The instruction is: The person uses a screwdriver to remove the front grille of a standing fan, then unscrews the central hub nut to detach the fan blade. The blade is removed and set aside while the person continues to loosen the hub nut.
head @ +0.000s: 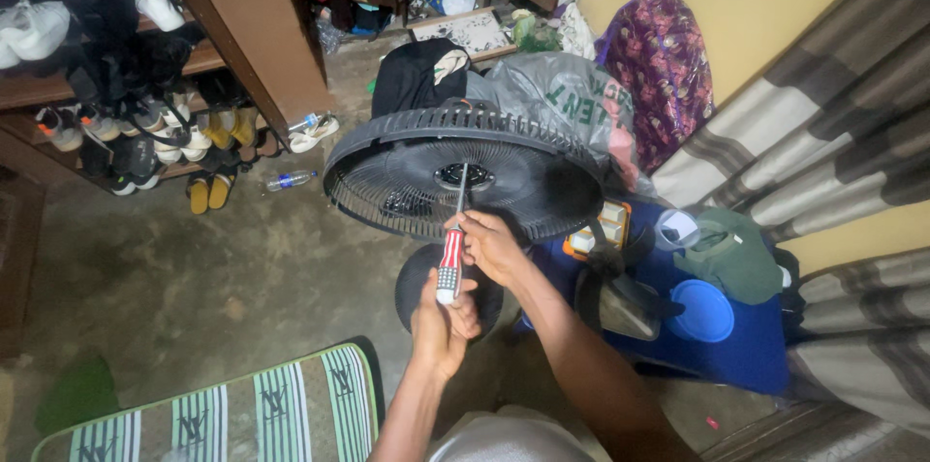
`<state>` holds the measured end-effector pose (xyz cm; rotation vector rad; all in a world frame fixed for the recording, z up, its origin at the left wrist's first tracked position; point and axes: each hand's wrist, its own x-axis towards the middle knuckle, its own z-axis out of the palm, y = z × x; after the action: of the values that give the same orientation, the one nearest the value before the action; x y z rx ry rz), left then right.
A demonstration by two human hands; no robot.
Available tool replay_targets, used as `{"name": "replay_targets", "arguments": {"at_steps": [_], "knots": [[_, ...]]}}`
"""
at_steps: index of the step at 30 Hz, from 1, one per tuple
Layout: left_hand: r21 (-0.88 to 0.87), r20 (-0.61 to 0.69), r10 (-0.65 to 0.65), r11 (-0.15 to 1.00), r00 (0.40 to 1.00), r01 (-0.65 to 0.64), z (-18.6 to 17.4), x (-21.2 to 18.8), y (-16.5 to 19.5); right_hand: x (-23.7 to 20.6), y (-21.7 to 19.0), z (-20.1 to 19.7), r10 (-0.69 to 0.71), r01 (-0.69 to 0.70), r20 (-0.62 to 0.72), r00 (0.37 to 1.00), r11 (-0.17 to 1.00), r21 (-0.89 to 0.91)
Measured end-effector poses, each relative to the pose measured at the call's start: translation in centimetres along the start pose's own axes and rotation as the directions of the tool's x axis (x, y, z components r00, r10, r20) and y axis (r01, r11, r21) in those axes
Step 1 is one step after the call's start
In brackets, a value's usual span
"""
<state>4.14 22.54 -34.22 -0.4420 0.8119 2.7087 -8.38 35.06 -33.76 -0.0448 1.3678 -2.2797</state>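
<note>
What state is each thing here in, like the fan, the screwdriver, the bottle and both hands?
Fan: black rear grille tilted back, no blades visible.
Screwdriver: upright, tip at the fan's centre hub.
Left hand: closed on the screwdriver's handle end.
Right hand: gripping the screwdriver near the top of its handle.
Plastic bottle: lying on its side on the floor.
Shoe rack: filled with shoes.

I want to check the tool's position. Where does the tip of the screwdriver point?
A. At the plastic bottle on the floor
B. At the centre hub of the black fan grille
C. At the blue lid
B: the screwdriver, held by both hands, reaches the centre hub of the fan grille.
</note>
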Motion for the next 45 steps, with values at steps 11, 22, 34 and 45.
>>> {"name": "replay_targets", "arguments": {"at_steps": [11,22,34,45], "knots": [[0.733,0.042,0.686,0.473,0.726,-0.489,2.2,-0.6,-1.0,0.9,1.0,-0.9,-0.057,0.046,-0.133,0.989,0.996,-0.082],[-0.028,-0.042,-0.16,0.987,0.986,0.159,1.9,-0.9,1.6,-0.6,-0.6,0.3,0.01,-0.011,-0.042,0.999,1.0,-0.018],[0.271,-0.071,0.257,0.935,0.964,-0.229,2.2,-0.7,0.5,-0.5,-0.6,0.4,-0.004,-0.006,-0.103,0.995,0.995,-0.096],[0.582,-0.058,0.572,0.685,0.818,-0.438,2.8,-1.1,0.9,-1.4,-0.5,-0.5,-0.024,0.024,0.011,1.0,0.999,-0.038]]}}
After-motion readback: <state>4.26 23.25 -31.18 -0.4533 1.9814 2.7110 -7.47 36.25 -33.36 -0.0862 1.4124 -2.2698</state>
